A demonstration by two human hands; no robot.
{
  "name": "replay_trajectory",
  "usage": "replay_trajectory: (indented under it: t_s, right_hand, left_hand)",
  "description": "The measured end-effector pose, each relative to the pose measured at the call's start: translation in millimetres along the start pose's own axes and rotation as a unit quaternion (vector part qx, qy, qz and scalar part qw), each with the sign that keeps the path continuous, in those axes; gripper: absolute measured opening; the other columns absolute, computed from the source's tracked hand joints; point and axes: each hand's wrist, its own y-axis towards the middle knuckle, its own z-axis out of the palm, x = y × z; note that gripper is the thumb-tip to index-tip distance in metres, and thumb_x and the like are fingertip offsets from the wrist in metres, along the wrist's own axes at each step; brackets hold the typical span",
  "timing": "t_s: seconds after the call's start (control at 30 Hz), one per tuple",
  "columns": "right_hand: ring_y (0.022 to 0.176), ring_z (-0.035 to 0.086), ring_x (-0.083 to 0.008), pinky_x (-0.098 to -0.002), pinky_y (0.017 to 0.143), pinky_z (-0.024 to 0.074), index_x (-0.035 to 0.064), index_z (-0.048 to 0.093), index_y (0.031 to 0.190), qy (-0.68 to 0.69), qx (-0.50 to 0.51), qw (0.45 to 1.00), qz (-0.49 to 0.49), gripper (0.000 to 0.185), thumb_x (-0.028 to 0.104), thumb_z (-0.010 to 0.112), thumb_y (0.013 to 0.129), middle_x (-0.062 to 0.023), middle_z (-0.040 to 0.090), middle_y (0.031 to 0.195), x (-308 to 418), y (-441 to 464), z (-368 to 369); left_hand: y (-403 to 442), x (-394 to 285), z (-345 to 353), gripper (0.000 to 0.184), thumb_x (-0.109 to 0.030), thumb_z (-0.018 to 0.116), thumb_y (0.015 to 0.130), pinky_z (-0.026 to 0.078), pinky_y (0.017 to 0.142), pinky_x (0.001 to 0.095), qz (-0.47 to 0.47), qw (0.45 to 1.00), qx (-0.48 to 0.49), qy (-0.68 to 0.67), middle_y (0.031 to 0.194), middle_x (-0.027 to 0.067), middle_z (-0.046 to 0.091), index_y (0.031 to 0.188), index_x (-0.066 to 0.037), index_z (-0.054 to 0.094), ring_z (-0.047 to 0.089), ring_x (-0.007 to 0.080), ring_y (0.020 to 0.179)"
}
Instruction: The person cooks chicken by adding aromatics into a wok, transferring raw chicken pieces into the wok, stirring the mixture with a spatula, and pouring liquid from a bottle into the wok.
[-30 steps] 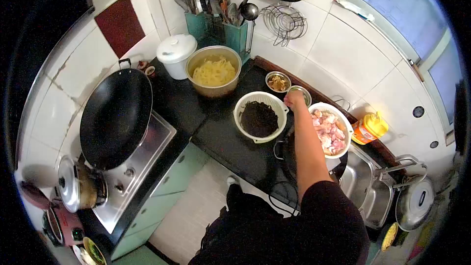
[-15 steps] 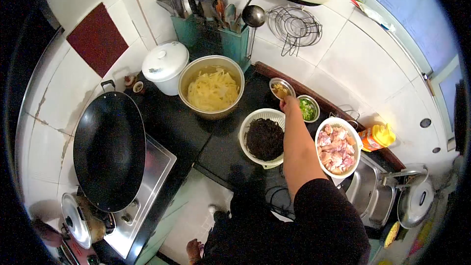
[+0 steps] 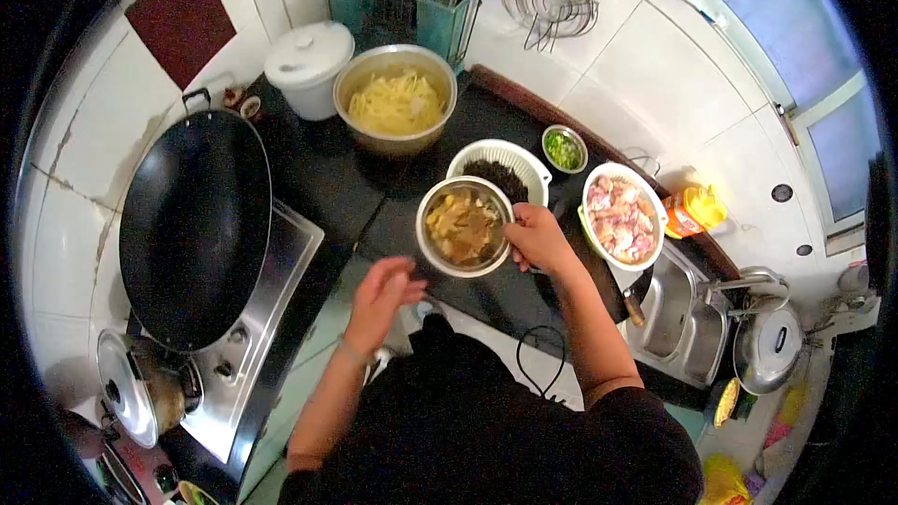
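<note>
My right hand grips the rim of a small steel bowl with yellowish-brown chopped pieces in it, held up above the counter. Behind it, partly covered, stands a white strainer basket with dark shredded food. My left hand is raised to the left of the bowl, slightly blurred, its fingers apart and nothing in it. A small bowl of chopped greens and a white basket of raw meat pieces stand to the right.
A black wok sits on the stove at left, with a lidded pot below it. A pot of pale yellow strips and a white lidded pot stand behind. At right are a knife, a sink and a yellow-lidded container.
My right hand has lifted the small bowl off the back of the counter and brought it nearer, over the strainer basket's front. My left hand has risen from low down towards it.
</note>
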Motion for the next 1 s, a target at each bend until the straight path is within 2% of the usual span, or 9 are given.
replay_trajectory:
  t_s: [0.17, 0.23, 0.27, 0.4, 0.5, 0.67, 0.83, 0.9, 1.0]
  right_hand:
    - [0.044, 0.051, -0.0123, -0.0263, 0.039, 0.0427, -0.0021, 0.056, 0.084, -0.027, 0.037, 0.999, -0.003, 0.014, 0.009, 0.053, 0.077, -0.0047, 0.050, 0.054, -7.9, -39.5, 25.4]
    - [0.062, 0.060, -0.0285, -0.0367, 0.055, 0.0496, -0.0003, 0.054, 0.092, -0.176, -0.149, 0.947, -0.221, 0.025, 0.016, 0.062, 0.075, -0.0153, 0.059, 0.073, -15.1, -44.4, 32.2]
    - [0.083, 0.056, -0.0346, -0.0395, 0.070, 0.0471, 0.0003, 0.051, 0.099, -0.218, -0.201, 0.920, -0.256, 0.039, 0.020, 0.068, 0.070, -0.0186, 0.056, 0.092, -15.4, -47.6, 34.7]
    - [0.097, 0.050, -0.0319, -0.0380, 0.078, 0.0444, 0.0034, 0.048, 0.108, -0.290, -0.129, 0.869, -0.380, 0.052, 0.018, 0.070, 0.064, -0.0157, 0.050, 0.104, 4.7, -61.9, 58.0]
    - [0.096, 0.051, -0.0313, -0.0377, 0.077, 0.0454, 0.0044, 0.047, 0.110, -0.360, -0.106, 0.878, -0.295, 0.054, 0.022, 0.070, 0.064, -0.0148, 0.049, 0.106, 7.5, -62.4, 79.0]
    - [0.080, 0.056, -0.0312, -0.0366, 0.067, 0.0495, 0.0025, 0.052, 0.100, -0.401, -0.094, 0.851, -0.325, 0.044, 0.017, 0.069, 0.062, -0.0155, 0.052, 0.099, -17.4, -41.6, 84.3]
    - [0.072, 0.058, -0.0257, -0.0308, 0.063, 0.0475, 0.0015, 0.061, 0.075, -0.185, -0.103, 0.909, -0.358, 0.011, 0.002, 0.065, 0.065, -0.0121, 0.058, 0.080, -16.3, -36.5, 44.6]
    - [0.070, 0.059, -0.0155, -0.0268, 0.063, 0.0471, -0.0009, 0.061, 0.076, -0.078, -0.085, 0.948, -0.295, 0.007, -0.002, 0.063, 0.070, -0.0076, 0.061, 0.076, -17.9, -37.6, 27.6]
    - [0.062, 0.058, -0.0129, -0.0244, 0.063, 0.0484, -0.0024, 0.060, 0.081, 0.190, -0.055, 0.970, -0.142, 0.007, -0.002, 0.058, 0.075, -0.0066, 0.062, 0.077, -10.8, -52.0, -6.0]
  left_hand:
    - [-8.3, 2.2, 6.4, 0.007, -0.006, 0.052, 0.084, 0.055, 0.065, 0.0286, -0.023, 0.999, 0.026, 0.014, 0.085, 0.0069, 0.054, 0.086, 0.000, 0.047, 0.061, 0.0177, 0.076]
    - [-14.2, -0.9, 7.4, 0.006, -0.004, 0.050, 0.083, 0.056, 0.065, 0.0298, -0.020, 1.000, 0.003, 0.020, 0.086, 0.0081, 0.054, 0.087, 0.000, 0.047, 0.061, 0.0183, 0.076]
    - [-16.1, -0.2, 6.7, 0.006, -0.004, 0.050, 0.083, 0.056, 0.065, 0.0298, -0.019, 1.000, 0.003, 0.020, 0.086, 0.0081, 0.054, 0.087, 0.000, 0.047, 0.061, 0.0183, 0.076]
    - [-20.0, 9.7, 5.9, 0.006, -0.004, 0.051, 0.082, 0.055, 0.063, 0.0298, 0.009, 1.000, -0.002, 0.029, 0.087, 0.0080, 0.055, 0.083, -0.002, 0.046, 0.061, 0.0181, 0.075]
    - [-23.3, 13.0, 12.3, 0.011, -0.001, 0.051, 0.081, 0.056, 0.061, 0.0292, 0.027, 0.998, -0.018, 0.051, 0.089, 0.0101, 0.052, 0.075, -0.001, 0.042, 0.061, 0.0205, 0.077]
    - [-21.2, 16.1, 12.7, 0.010, 0.000, 0.051, 0.080, 0.057, 0.063, 0.0303, 0.029, 0.996, -0.035, 0.072, 0.087, 0.0092, 0.051, 0.076, 0.000, 0.042, 0.060, 0.0203, 0.080]
    - [-14.2, 2.7, 29.6, 0.006, 0.001, 0.049, 0.080, 0.056, 0.069, 0.0325, -0.064, 0.996, -0.021, -0.065, 0.085, 0.0083, 0.051, 0.079, 0.001, 0.043, 0.059, 0.0206, 0.079]
    - [-6.0, 5.4, 36.8, 0.006, 0.000, 0.049, 0.081, 0.056, 0.069, 0.0327, -0.065, 0.996, 0.000, -0.058, 0.085, 0.0084, 0.051, 0.079, 0.001, 0.043, 0.059, 0.0203, 0.078]
    - [7.7, 13.4, 55.5, 0.005, -0.001, 0.049, 0.081, 0.056, 0.070, 0.0330, -0.060, 0.996, 0.037, -0.058, 0.085, 0.0089, 0.051, 0.082, 0.002, 0.045, 0.060, 0.0204, 0.078]
